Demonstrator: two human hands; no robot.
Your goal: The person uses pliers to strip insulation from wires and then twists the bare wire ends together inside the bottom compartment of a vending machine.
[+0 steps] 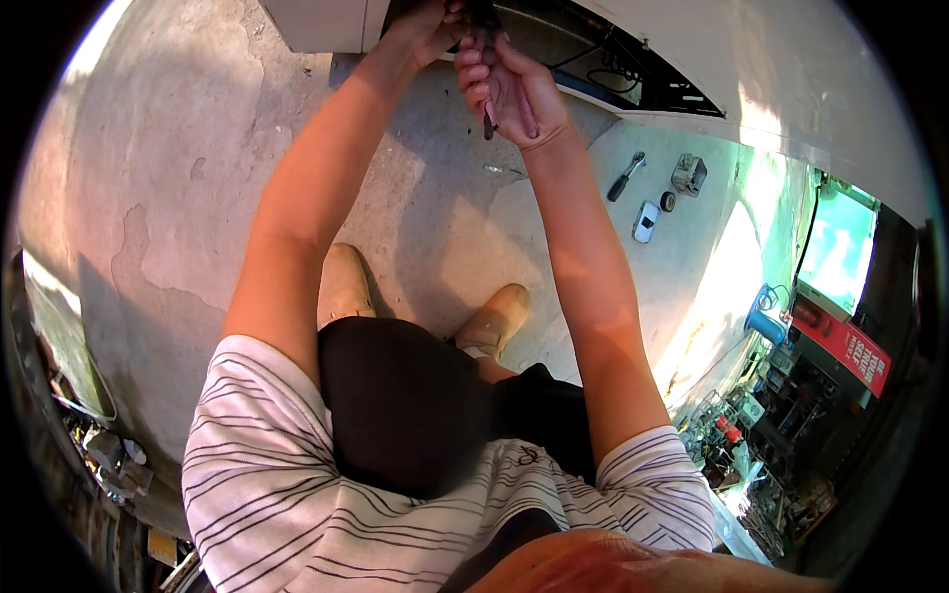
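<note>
At the top edge my right hand (517, 91) is turned palm up, fingers curled round what looks like a pair of pliers (488, 123), whose two handles spread across the palm. The jaws are lost in shadow. Close beside it my left hand (427, 32) has its fingers bent in at a dark part (481, 14) in the opening of a white panelled body. What those fingers grip is hidden. Black cables (615, 77) loop inside the opening, to the right of both hands.
On the concrete floor (435, 217) to the right lie a ratchet wrench (626, 176), a grey metal block (689, 175), a small black ring (668, 202) and a small white-and-dark oblong object (646, 222). The white panel (791, 69) overhangs at the upper right. Clutter (761, 405) fills the right side.
</note>
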